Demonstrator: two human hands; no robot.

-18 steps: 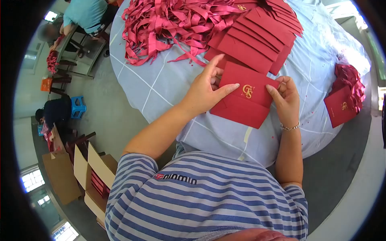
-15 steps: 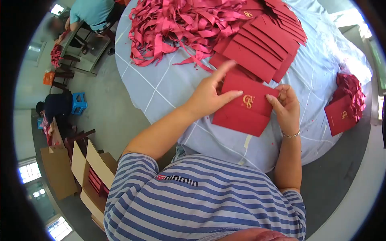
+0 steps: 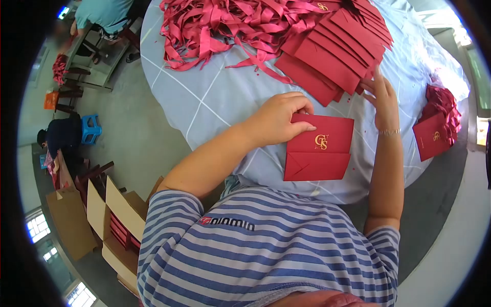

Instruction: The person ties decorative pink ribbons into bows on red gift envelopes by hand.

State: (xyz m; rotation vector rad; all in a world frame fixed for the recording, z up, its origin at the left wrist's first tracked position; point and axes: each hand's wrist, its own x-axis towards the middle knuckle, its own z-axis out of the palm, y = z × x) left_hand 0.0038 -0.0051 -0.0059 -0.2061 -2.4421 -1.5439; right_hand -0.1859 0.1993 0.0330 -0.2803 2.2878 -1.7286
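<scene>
A flat red paper bag with a gold monogram and a folded bottom flap lies in front of me. My left hand pinches its upper left corner, thumb on top and curled fingers at the edge. Off to the right, my right hand is open, its fingers apart and reaching up to the lower right edge of a fanned stack of red paper bags. A heap of red ribbons spreads out left of that stack.
A pale blue checked cloth covers the table. At its right edge sit a finished-looking red bag and bunched ribbons. Open cardboard boxes, a blue stool and other people are on the left.
My right hand has let go of the bag and moved up to the stack. My left hand has closed on the bag's corner, and the bag now lies straighter and slightly lower.
</scene>
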